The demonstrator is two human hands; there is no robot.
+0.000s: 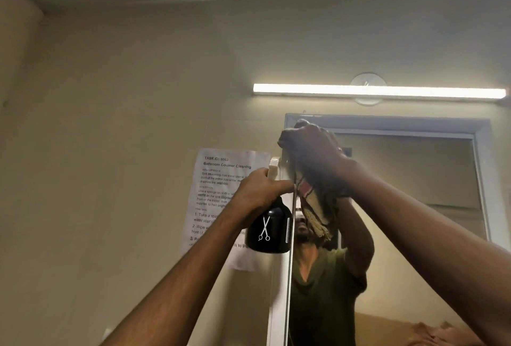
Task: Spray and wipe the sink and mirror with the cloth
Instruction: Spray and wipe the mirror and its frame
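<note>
Two hands raised at mirror (414, 179). Cloth (315, 207) clamped in right hand (312, 149), pressed to mirror's top-left corner, hanging lengthwise downward. Black spray bottle (269, 231) gripped by left hand (260, 190) beside mirror's left edge, upright, nozzle toward glass.

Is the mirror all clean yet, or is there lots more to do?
Not finished. Right now the right hand presses the cloth on the mirror at its top left corner, and the left hand holds the black spray bottle beside it. The rest of the glass looks hazy. The sink is out of view, so I cannot tell.
</note>
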